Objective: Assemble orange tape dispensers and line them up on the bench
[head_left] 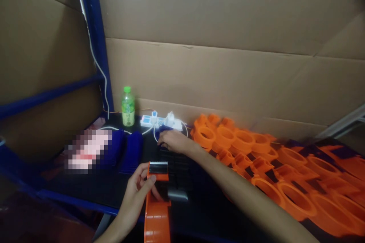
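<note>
My left hand (139, 186) grips an orange tape dispenser (157, 222) near its top, thumb on the front. A serrated metal blade (158, 162) runs along the dispenser's upper end, above a dark strip. Farther forward, my right hand (175, 140) is stretched out beside a small dark blue piece (164, 129), its fingers bent and drawn together. What lies between those fingertips is too blurred to make out. Beneath that hand are rows of black parts (178, 167) on the dark table. Dark blue stacked pieces (132, 152) lie to their left.
Many orange dispenser bodies (242, 140) crowd the table's right side. At the back stand a green-capped bottle (128, 108) and a white power strip (146, 120) with plugs and cables. A blue metal post (95, 38) and cardboard walls (228, 72) enclose the area.
</note>
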A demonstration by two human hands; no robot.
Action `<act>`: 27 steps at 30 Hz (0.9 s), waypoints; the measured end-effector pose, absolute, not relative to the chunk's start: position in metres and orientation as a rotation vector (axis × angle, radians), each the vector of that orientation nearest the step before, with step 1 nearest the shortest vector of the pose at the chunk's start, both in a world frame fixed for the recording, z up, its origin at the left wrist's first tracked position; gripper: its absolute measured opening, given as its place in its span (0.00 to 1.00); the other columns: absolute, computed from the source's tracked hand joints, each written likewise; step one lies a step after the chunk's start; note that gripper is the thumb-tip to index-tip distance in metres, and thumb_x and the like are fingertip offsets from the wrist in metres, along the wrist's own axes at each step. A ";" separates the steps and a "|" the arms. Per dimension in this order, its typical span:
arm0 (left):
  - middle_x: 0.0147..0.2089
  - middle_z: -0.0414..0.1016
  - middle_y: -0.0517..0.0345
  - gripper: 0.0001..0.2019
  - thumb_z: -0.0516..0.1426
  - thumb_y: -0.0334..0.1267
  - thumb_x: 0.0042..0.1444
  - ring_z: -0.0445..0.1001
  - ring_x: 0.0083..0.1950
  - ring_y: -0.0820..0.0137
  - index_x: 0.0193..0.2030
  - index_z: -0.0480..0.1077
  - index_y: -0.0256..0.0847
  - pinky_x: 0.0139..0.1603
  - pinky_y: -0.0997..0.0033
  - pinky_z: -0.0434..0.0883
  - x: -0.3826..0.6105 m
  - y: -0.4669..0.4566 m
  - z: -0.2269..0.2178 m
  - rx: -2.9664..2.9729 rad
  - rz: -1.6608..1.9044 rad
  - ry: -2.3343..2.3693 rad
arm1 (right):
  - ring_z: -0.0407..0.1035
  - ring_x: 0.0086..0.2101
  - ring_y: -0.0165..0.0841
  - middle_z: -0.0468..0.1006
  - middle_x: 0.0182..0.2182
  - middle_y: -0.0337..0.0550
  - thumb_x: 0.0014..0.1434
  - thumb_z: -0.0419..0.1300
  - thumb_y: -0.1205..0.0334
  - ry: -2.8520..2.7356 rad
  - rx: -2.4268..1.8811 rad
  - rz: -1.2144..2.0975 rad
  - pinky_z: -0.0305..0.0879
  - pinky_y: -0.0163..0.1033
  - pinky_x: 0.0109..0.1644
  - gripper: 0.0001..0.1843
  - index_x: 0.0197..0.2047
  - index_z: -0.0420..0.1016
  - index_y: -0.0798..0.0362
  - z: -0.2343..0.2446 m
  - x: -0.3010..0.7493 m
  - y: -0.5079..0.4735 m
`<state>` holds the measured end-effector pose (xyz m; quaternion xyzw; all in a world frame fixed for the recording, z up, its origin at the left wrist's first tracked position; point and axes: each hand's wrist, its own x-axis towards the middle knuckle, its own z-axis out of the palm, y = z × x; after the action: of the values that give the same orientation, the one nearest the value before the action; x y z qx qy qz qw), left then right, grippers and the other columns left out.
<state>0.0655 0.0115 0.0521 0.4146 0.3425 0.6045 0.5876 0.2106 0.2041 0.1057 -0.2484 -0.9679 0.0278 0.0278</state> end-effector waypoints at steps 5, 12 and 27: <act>0.24 0.76 0.64 0.12 0.56 0.41 0.63 0.76 0.22 0.71 0.51 0.67 0.42 0.32 0.73 0.70 0.065 0.011 0.052 0.976 1.405 0.795 | 0.72 0.43 0.33 0.80 0.39 0.44 0.56 0.59 0.74 -2.946 -0.790 0.171 0.64 0.34 0.48 0.12 0.39 0.81 0.53 0.107 0.212 0.202; 0.24 0.76 0.62 0.13 0.57 0.42 0.62 0.74 0.22 0.72 0.52 0.67 0.41 0.30 0.74 0.68 0.065 0.011 0.053 0.982 1.408 0.875 | 0.70 0.34 0.28 0.78 0.35 0.41 0.58 0.63 0.68 -2.699 -0.862 0.384 0.63 0.33 0.40 0.07 0.40 0.81 0.53 0.136 0.224 0.187; 0.24 0.80 0.56 0.18 0.56 0.45 0.61 0.77 0.25 0.65 0.55 0.64 0.42 0.30 0.69 0.71 0.068 0.003 0.075 0.752 1.341 0.807 | 0.69 0.30 0.27 0.75 0.36 0.41 0.61 0.62 0.53 -1.874 -0.822 1.102 0.68 0.31 0.28 0.13 0.43 0.77 0.53 0.115 0.239 0.079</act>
<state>0.0683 0.0028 0.0746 0.3307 0.3547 0.5894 0.6461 0.2386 0.0788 0.1148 -0.3246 -0.7399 0.4351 0.3974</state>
